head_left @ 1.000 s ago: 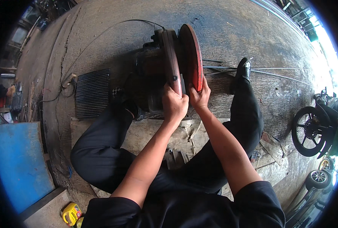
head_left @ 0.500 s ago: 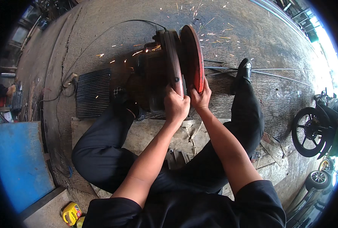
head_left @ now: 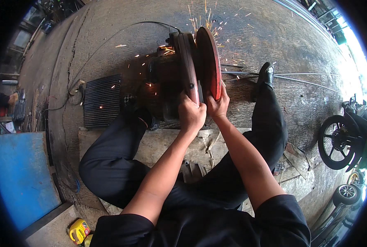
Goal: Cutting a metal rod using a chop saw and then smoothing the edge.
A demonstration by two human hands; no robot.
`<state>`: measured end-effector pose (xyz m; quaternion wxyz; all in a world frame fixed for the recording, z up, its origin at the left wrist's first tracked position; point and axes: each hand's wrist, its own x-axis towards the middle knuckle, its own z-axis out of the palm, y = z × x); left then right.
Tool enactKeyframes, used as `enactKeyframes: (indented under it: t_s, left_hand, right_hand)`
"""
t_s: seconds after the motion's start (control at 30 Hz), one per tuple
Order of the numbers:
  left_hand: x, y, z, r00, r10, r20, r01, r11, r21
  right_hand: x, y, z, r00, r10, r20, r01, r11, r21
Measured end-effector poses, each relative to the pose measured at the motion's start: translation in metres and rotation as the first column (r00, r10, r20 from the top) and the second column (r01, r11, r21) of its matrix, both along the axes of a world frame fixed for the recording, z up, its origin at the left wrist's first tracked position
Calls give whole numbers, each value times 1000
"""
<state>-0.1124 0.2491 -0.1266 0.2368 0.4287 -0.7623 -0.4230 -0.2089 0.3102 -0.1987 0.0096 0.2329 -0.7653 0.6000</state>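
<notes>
A: Where did you have the saw?

B: The saw (head_left: 165, 71) stood on the floor (head_left: 253, 41) ahead of you, its red guard (head_left: 213, 66) on the right. Your right shoe (head_left: 266, 76) was planted off that side.

A: And your 2 hands?

B: Left hand (head_left: 191, 114): closed right around the near end of the handle (head_left: 187, 61). Right hand (head_left: 218, 106): wrapped on the guard's near edge, just beside the left. No slack showed in either grip; some fingers were hidden.

A: How far along were you?

B: A cut looked under way, by my reading. Sparks (head_left: 208, 18) sprayed up past the guard and out to the left. The spot where wheel met metal was hidden, so I could not tell how deep you were, or how much was left.

A: Any stock or pieces about?

B: Thin rods (head_left: 303, 74) lay to the right, pointing back toward the saw. A dark ribbed stack (head_left: 102, 101), rods side by side by the look of it, lay on your left. Finished lengths or uncut? Could not tell.
</notes>
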Motion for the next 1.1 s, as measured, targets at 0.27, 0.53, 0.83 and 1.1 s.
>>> enactKeyframes:
  t_s: [0.27, 0.53, 0.83, 1.1]
  left_hand:
    - [0, 0, 3, 999, 4, 32, -5, 999, 34]
    - [0, 0, 0, 999, -1, 34, 1, 1000, 4]
    - [0, 0, 5, 999, 2, 50, -5, 999, 49]
    - [0, -1, 0, 999, 4, 38, -5, 1000, 18]
  right_hand:
    - [-1, 1, -6, 999, -10, 36, 9, 999, 41]
    - [-1, 1, -8, 999, -12, 30, 11, 1000, 28]
    - [-1, 1, -9, 1000, -8, 20, 8, 999, 35]
    - [2, 0, -3, 1000, -21, 12, 20, 998, 52]
